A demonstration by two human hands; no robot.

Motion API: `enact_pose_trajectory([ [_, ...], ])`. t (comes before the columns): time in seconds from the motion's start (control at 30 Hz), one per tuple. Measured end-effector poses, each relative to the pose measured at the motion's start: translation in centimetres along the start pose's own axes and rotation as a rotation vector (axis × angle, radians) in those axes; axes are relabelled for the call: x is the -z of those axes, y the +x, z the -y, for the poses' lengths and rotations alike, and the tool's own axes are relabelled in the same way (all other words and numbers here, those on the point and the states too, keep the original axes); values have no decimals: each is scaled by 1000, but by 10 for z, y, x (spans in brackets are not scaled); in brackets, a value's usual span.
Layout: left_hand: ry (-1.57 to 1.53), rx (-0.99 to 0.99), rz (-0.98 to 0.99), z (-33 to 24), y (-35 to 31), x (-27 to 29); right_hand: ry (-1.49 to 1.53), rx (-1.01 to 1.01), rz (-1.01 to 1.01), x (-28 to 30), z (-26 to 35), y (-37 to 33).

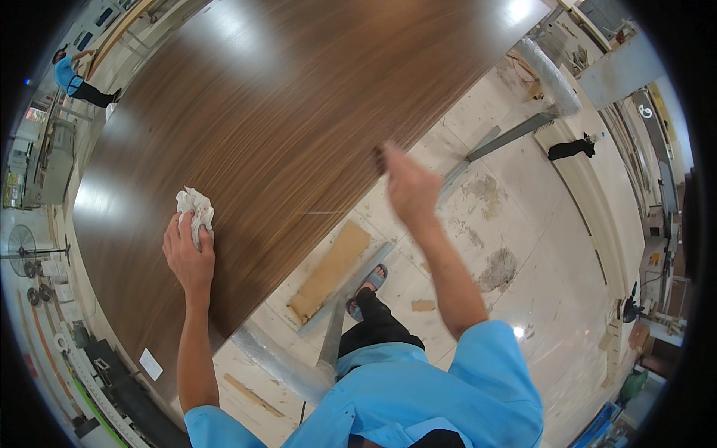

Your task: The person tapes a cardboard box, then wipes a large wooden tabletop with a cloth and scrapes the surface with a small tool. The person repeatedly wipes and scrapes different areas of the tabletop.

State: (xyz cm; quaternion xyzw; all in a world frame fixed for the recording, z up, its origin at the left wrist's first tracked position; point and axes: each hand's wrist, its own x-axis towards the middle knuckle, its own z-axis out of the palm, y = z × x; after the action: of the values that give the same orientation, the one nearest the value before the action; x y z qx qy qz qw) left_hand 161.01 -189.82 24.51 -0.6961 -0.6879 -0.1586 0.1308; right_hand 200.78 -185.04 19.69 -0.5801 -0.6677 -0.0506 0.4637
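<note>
A large dark brown wood-grain panel [299, 97] lies flat in front of me and fills the upper left of the view. On its surface, my left hand [188, 257] is closed round a crumpled white rag [194, 207], pressing it against the wood. My right hand [411, 188] is at the panel's near right edge, smeared by motion, its fingers curled together. A small dark thing [379, 160] shows at its fingertips, too blurred to name. A white paper label [151, 364] lies on the panel's lower left corner.
Plastic-wrapped supports [276, 362] hold the panel up. A cardboard piece [328, 272] lies on the stained floor by my foot. A long pale curved piece [590, 187] stands on the right, with a black item on it. Another person [71, 78] works at the far left, beyond a standing fan [22, 243].
</note>
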Motion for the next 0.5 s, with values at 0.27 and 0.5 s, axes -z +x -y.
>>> enact_pose_trajectory([
  [0.27, -6, 20, -7, -5, 0, 4, 256, 150, 416, 8, 123, -73],
  [0.5, -4, -25, -41, -8, -1, 5, 31, -9, 16, 14, 3, 19],
])
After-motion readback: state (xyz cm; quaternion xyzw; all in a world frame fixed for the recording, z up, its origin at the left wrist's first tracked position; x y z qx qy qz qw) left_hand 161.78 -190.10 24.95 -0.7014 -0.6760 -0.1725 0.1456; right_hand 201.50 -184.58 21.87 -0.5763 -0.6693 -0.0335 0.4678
